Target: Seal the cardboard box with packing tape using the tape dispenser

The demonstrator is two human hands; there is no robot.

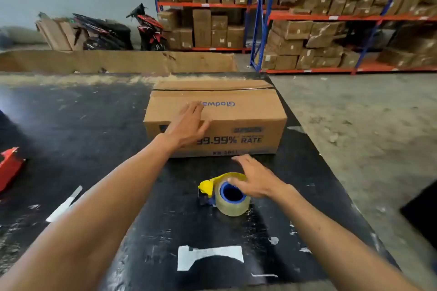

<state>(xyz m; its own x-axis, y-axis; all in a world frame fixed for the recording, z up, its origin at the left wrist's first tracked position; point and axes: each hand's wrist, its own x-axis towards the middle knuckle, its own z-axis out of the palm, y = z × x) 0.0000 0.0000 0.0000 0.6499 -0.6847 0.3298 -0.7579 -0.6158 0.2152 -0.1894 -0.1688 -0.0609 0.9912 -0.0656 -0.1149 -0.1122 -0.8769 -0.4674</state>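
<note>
A brown cardboard box [238, 113] with blue print stands on the black table [94, 125], its top flaps folded down with a dark seam near the far edge. My left hand [189, 125] lies flat with fingers spread on the box's near top edge. In front of the box sits the tape dispenser [228, 192]: a clear tape roll on a blue core with a yellow guard at its left. My right hand [254, 178] hovers over the roll's right side, fingers apart, the thumb touching the core's rim. It grips nothing.
A red tool [9, 168] lies at the table's left edge. White label scraps [208, 256] stick to the tabletop near me. A flattened cardboard sheet [118, 60] lines the far edge. Behind stand shelves of boxes [331, 30] and a parked motorbike [149, 28]. The concrete floor [354, 113] is to the right.
</note>
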